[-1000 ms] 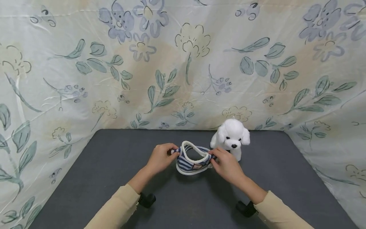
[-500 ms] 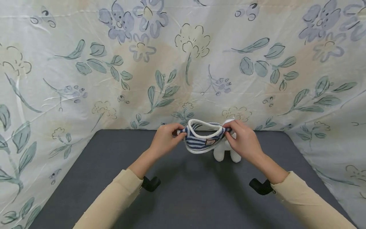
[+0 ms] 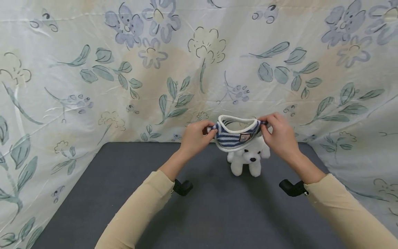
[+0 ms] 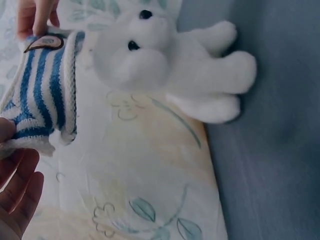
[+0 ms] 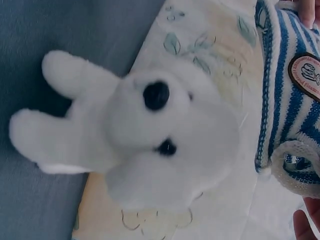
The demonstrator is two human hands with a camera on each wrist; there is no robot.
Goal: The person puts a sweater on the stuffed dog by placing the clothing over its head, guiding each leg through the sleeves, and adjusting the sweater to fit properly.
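Observation:
Between both hands is stretched a small blue-and-white striped knit sweater with white trim and a patch on its front. My left hand pinches one short sleeve, and my right hand pinches the other. The neck opening faces up. Just below and behind it a white plush dog sits on the table, the top of its head covered by the sweater in the head view. In the right wrist view the sweater hangs above the head of the dog, with a gap between them.
A dark grey table lies beneath. Behind it and along its sides hangs a floral curtain, close behind the dog. Black wrist mounts stick out below both sleeves.
Both hands have lifted the sweater up and carried it away and to the right, from in front of the dog to over its head. The dog stays in place.

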